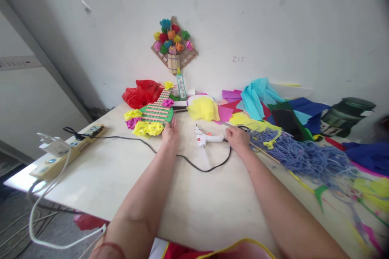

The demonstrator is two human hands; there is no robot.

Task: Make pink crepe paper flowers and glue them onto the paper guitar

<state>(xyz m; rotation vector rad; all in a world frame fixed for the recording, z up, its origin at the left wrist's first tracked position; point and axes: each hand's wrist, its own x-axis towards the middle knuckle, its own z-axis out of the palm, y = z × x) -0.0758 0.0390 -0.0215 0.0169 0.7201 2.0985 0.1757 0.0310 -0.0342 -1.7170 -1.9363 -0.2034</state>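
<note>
A green toy guitar with pink strips, pale strings and yellow and magenta crepe-paper flowers lies at the back left of the table. My left hand is at its right edge, fingers stretched out and touching it. A white hot glue gun rests on its side between my hands, its clear glue stick toward me. My right hand is closed just right of it, at the scissors; a grey blade shows left of the fingers, black handles right. A thin wooden stick runs out beside this hand.
A power strip with a white charger sits left; a black cord crosses the table. Tangled blue-grey yarn, colored paper, a phone and a dark jar crowd the right. A flower craft leans on the wall.
</note>
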